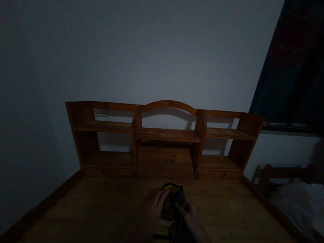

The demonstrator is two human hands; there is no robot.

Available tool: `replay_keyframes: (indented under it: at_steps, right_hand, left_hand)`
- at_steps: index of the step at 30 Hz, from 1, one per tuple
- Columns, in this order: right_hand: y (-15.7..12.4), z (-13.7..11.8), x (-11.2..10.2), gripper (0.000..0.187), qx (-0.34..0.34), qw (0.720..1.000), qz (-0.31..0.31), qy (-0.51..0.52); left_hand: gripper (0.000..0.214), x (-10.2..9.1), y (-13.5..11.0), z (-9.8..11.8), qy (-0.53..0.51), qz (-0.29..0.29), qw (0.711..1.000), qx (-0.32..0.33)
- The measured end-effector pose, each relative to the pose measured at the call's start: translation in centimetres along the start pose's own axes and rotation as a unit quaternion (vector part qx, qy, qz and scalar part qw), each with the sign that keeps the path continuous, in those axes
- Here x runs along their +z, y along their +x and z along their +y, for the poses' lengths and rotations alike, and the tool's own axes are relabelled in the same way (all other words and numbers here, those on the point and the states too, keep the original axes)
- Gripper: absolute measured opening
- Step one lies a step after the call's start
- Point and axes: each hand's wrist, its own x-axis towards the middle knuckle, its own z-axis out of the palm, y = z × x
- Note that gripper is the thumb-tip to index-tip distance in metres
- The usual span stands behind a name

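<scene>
The room is very dim. Both my hands meet low in the middle of the head view, over a wooden desk [93, 213]. My left hand [153, 212] and my right hand [192, 219] have their fingers curled round a small dark object with a yellow edge [173, 197], held just above the desk top. A dark strap or cloth part of it hangs down between my wrists. What the object is I cannot make out.
A wooden shelf unit [166, 135] with bare shelves stands at the back of the desk against a pale wall. To the right are a bed with white bedding [304, 205] and a dark curtain [307, 61].
</scene>
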Motion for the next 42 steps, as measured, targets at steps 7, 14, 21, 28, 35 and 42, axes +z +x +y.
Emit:
replay_keyframes:
  at_steps: [7,14,21,28,35,42]
  right_hand:
    - [-0.5,0.3,0.0,0.046,-0.036,0.998,0.03,-0.032]
    - [-1.1,-1.5,0.4,0.04,-0.05,0.996,0.03,-0.072]
    - [-1.0,-2.2,0.3,0.041,-0.044,0.996,0.016,-0.081]
    - [-0.8,-1.1,0.3,0.033,0.058,0.995,0.025,0.073]
    - [-0.8,-1.4,0.8,0.029,0.094,0.964,-0.059,0.24]
    - [-1.6,-4.5,1.2,0.04,0.126,0.961,-0.097,0.224]
  left_hand:
    - [0.114,-0.1,0.0,0.0,-0.018,-0.081,0.996,0.041]
    - [0.115,-0.1,-0.1,0.0,-0.023,-0.087,0.995,0.049]
    - [0.101,0.2,-0.1,-0.1,-0.043,-0.024,0.999,0.012]
    - [0.094,0.3,0.2,-0.7,-0.053,0.023,0.998,-0.026]
    - [0.089,0.0,0.6,-0.3,-0.085,0.059,0.994,-0.03]
    - [0.087,0.1,0.7,-0.9,-0.13,0.053,0.989,-0.046]
